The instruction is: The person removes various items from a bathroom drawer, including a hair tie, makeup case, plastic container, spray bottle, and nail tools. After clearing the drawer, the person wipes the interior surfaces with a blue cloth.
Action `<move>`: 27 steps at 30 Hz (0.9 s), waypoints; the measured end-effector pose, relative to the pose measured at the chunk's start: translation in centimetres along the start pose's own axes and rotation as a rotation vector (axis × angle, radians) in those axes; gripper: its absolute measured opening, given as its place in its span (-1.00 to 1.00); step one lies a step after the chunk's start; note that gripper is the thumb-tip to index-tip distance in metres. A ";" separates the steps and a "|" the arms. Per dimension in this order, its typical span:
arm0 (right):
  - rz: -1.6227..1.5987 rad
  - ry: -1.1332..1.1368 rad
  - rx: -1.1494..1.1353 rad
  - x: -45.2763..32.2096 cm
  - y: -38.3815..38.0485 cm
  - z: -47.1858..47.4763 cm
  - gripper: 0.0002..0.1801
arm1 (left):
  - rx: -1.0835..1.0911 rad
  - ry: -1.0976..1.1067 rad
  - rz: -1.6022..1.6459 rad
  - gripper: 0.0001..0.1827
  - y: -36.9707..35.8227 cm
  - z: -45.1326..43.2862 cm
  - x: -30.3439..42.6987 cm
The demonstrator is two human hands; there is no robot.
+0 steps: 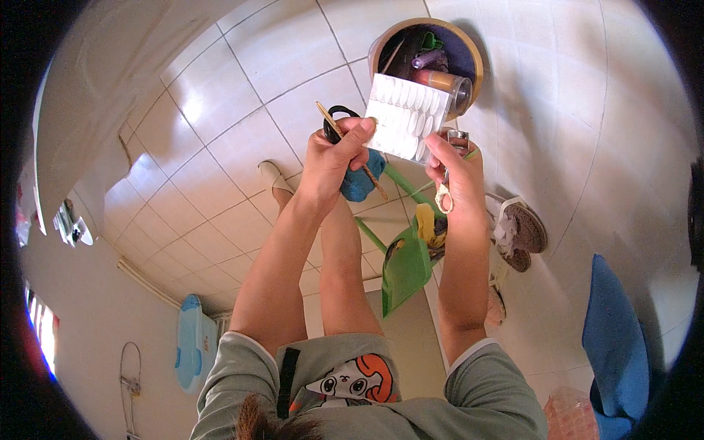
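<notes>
Between my two hands is a transparent sheet (408,118) with rows of white oval pieces, tilted over the near rim of a round bin. My left hand (342,148) pinches its left edge between thumb and fingers. That same hand also has a thin wooden stick (328,118) and a black loop (344,110) in it, with a blue cloth-like item (360,179) just below. My right hand (459,170) grips the lower right corner. A small shiny metal and clear item (458,137) and a beaded loop (444,199) are also in the right hand.
The round bin (477,60) holds a clear plastic cup (461,91) and other refuse. Below my hands is a green dustpan (406,269) beside something yellow. Slippers (522,231) lie at right, near a blue plastic object (616,341). A light blue tub (190,341) is at lower left.
</notes>
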State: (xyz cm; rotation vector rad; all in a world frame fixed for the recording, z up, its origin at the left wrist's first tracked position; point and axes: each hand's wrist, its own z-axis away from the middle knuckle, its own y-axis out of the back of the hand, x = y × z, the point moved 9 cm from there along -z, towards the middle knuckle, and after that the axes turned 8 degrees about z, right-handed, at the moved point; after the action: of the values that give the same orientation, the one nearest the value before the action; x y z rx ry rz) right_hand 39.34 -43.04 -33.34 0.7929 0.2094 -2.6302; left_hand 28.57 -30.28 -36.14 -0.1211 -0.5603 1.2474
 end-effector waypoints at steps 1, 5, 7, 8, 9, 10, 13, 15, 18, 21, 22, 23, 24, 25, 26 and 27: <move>0.004 0.009 -0.003 0.0 -0.2 0.2 -0.81 | 0.007 -0.004 0.002 -0.82 0.2 0.2 0.1; 0.039 -0.001 0.049 0.9 0.2 0.5 -0.83 | 0.021 -0.002 -0.023 -0.80 1.3 0.7 0.0; 0.152 0.013 0.254 1.7 1.9 -0.3 -0.83 | 0.027 0.022 -0.031 -0.74 1.6 0.7 -0.3; 0.209 0.021 0.356 2.1 2.8 -0.9 -0.83 | 0.034 0.038 -0.022 -0.69 1.7 0.7 -0.5; 0.179 0.005 0.401 3.0 3.6 -1.7 -0.83 | 0.043 0.054 -0.012 -0.64 1.8 0.7 -0.7; 0.148 -0.008 0.446 3.9 4.6 -2.8 -0.83 | 0.038 0.083 -0.062 -0.55 2.1 0.8 -0.9; 0.194 0.032 0.535 4.7 6.1 -5.6 -0.84 | -0.017 0.100 0.065 -0.55 2.7 1.1 -1.5; 0.220 0.106 0.544 4.7 6.2 -7.6 -0.81 | -0.037 0.114 0.063 -0.54 2.8 1.4 -1.6; 0.198 0.195 0.481 4.5 5.3 -9.8 -0.69 | -0.037 0.120 0.061 -0.56 3.0 1.8 -1.5; -0.135 -0.031 0.323 7.4 5.3 -11.8 -0.59 | -0.016 0.112 0.059 -0.58 3.1 2.0 -1.3; -0.167 -0.125 0.273 6.8 3.7 -10.3 -0.58 | -0.007 0.108 0.052 -0.59 3.3 2.0 -1.2; -0.246 -0.144 0.188 6.4 2.3 -9.3 -0.61 | 0.001 0.103 0.044 -0.60 3.5 1.9 -1.2; -0.328 -0.160 0.106 6.0 1.2 -8.4 -0.63 | -0.012 0.104 0.039 -0.61 3.4 1.9 -1.2; -0.407 -0.181 0.016 5.6 -0.3 -7.3 -0.65 | -0.017 0.099 0.036 -0.61 3.6 2.0 -1.1; -0.412 -0.172 -0.042 4.8 -1.7 -5.9 -0.63 | -0.022 0.095 0.034 -0.62 3.8 2.1 -1.1; -0.469 -0.181 -0.126 4.5 -2.6 -4.8 -0.61 | -0.030 0.097 0.027 -0.63 3.7 2.1 -1.1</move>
State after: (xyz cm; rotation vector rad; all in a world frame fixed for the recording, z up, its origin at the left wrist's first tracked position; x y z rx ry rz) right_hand 37.24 -40.92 -39.79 0.5054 0.5636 -3.0637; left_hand 24.20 -30.55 -36.10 -0.2138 -0.4942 1.2528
